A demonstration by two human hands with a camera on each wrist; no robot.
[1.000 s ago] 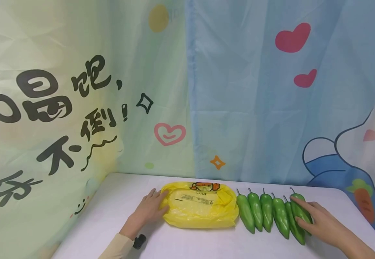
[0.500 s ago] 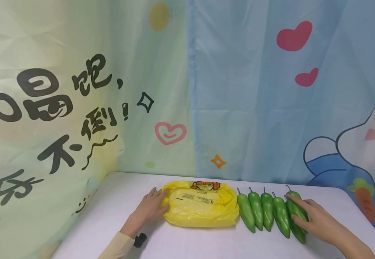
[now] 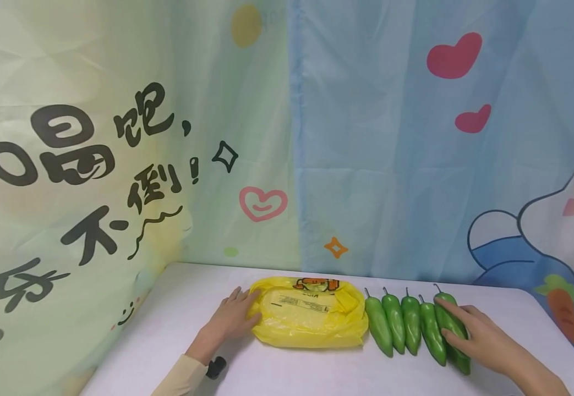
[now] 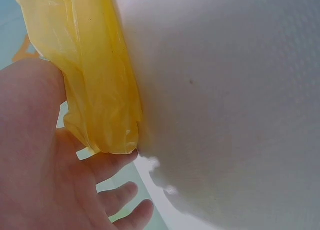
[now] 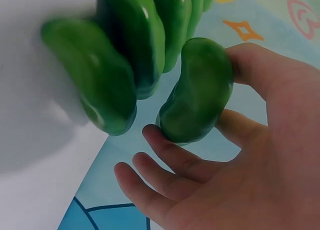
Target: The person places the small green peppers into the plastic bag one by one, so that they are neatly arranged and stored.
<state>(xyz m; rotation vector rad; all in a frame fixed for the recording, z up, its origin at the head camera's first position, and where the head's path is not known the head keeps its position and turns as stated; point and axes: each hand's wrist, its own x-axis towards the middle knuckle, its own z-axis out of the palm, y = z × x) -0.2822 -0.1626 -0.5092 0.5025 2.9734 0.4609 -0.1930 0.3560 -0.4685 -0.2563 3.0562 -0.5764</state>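
Observation:
A yellow plastic bag [image 3: 311, 316], filled and folded into a long bundle, lies on the white table. At its left end my left hand [image 3: 232, 314] rests with thumb and fingers spread against the plastic; the left wrist view has the bag [image 4: 102, 80] beside the thumb. To its right, several long green peppers [image 3: 391, 324] lie side by side with stems pointing away. My right hand [image 3: 482, 335] holds the rightmost green pepper [image 5: 197, 90] between thumb and fingers. In the head view this pepper overlaps another pepper [image 3: 462, 364], which shows below it.
The white table [image 3: 291, 374] ends at a printed curtain [image 3: 356, 137] at the back. A small black object [image 3: 216, 367] shows under the left wrist. More peppers [image 5: 135, 35] stand close beside the held one in the right wrist view.
My right hand has shifted left with the held pepper, bringing it over the last pepper of the row. The left hand and the bag keep their places.

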